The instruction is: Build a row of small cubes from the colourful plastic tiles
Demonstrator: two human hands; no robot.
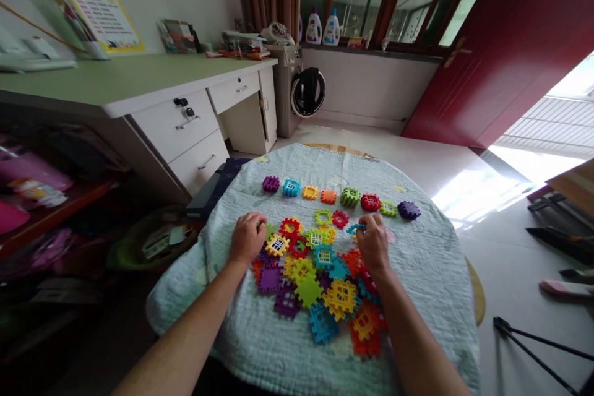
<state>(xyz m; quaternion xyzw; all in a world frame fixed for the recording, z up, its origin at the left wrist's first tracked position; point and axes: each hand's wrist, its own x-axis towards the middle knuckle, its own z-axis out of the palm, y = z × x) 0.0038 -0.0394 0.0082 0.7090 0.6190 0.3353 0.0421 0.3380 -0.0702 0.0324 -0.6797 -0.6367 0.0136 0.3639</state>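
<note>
A pile of colourful interlocking plastic blocks lies on the cloth-covered table, many of them square with notched edges. At the pile's upper right, my right hand is closed in a pinch on a blue block, seen nearly edge-on. My left hand rests at the upper left edge of the pile, fingers curled beside a green block; what they hold, if anything, is hidden. A light green ring-shaped block and a red one lie between the hands.
Beyond the pile runs a row of blocks sorted by colour, from a purple stack to a dark purple stack. Among them are a green stack and a red stack. A desk stands at the left.
</note>
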